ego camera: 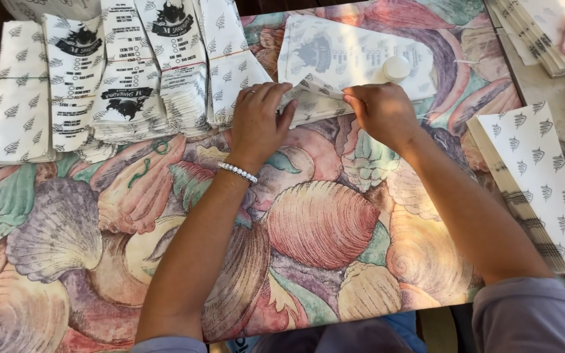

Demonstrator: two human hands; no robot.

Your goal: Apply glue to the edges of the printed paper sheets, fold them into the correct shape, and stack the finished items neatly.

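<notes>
On the shell-patterned counter (308, 222), the printed paper sheet (361, 55) lies flat at the far centre. Left hand (259, 121) and right hand (380, 111) both pinch its near edge, apparently mid-fold. Align corners before pressing the crease.

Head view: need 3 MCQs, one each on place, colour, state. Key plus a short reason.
1. Where does the glue stick stand?
A. on the flat printed sheet
B. on the right stack
C. by the left hand's wrist

2. What colour are the bracelet beads?
A. red
B. white
C. black

3. What state is the paper between the hands in?
A. crumpled into a ball
B. lying untouched
C. partly folded, pinched by both hands

Key: 1 A, it stands upright on that sheet above the right hand. 2 B, the beads look pearl white. 3 C, fingers of both hands grip its creased edge.
</notes>
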